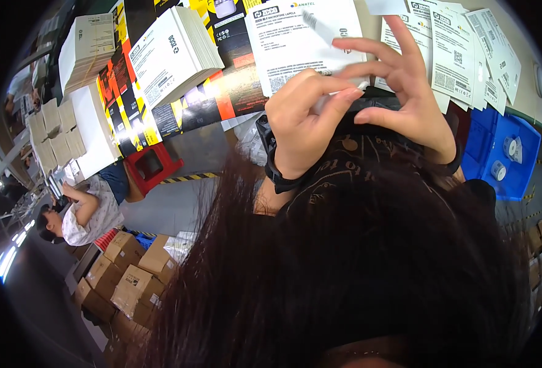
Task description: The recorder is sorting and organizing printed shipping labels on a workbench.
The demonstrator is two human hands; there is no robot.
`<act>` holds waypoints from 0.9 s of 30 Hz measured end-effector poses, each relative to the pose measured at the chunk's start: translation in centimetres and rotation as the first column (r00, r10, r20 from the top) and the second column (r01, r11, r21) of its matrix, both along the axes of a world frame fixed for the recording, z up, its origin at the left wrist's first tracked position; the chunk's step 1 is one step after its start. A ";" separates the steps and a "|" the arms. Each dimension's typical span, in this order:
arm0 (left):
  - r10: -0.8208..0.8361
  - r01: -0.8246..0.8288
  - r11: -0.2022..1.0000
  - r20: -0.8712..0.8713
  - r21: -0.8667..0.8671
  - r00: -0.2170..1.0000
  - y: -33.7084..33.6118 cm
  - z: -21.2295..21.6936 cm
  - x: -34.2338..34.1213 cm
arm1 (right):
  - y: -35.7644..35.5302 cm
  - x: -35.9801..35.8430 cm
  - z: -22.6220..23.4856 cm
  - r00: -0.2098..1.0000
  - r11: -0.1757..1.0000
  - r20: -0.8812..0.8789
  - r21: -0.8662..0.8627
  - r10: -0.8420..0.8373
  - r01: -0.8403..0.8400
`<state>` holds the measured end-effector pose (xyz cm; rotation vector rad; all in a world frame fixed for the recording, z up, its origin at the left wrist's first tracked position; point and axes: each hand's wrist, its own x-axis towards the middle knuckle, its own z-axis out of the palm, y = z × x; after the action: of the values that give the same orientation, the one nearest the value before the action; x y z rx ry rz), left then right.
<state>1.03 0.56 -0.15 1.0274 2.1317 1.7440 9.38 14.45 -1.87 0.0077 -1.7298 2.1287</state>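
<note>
By the sheet (280, 46), your left fingers (337, 108) pinch closed, hold unclear; right fingers (369, 48) spread, apparently empty. Fanned sheets (451, 58) seem done, stack (170, 58) pending.

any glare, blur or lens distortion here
Head view: strong fisheye bending, dark corners; head view, far left: glare from long white lights; head view, top: reflections on glossy black, yellow and orange printed sheets, smeared small grey-white strip beyond the left hand.

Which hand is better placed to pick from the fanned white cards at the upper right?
Probably the right hand: its thumb and fingers are spread, beside the fanned white cards. The left hand is farther off, its fingers curled.
</note>
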 end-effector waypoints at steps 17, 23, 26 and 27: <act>-0.083 0.084 0.976 0.014 -0.203 0.996 -0.2 0.7 -0.6 | -0.5 0.8 -1.1 0.994 0.971 0.005 0.214 -0.110 0.106; -0.103 0.103 0.979 0.011 -0.177 0.995 -0.3 -0.3 -1.0 | -0.3 1.1 0.3 0.982 0.969 0.081 0.195 -0.170 0.152; -0.086 0.073 0.986 -0.076 -0.149 0.993 -0.1 -0.4 -0.8 | -0.6 1.1 1.5 0.955 0.974 0.234 -0.083 -0.184 0.209; -0.068 0.060 0.989 -0.056 -0.136 0.996 0.0 -0.3 -0.5 | -0.6 1.0 1.5 0.956 0.971 0.233 -0.115 -0.177 0.208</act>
<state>0.51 0.55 -0.46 1.1119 2.1928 1.5359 10.36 13.83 -0.33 -0.4357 -1.6187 2.1630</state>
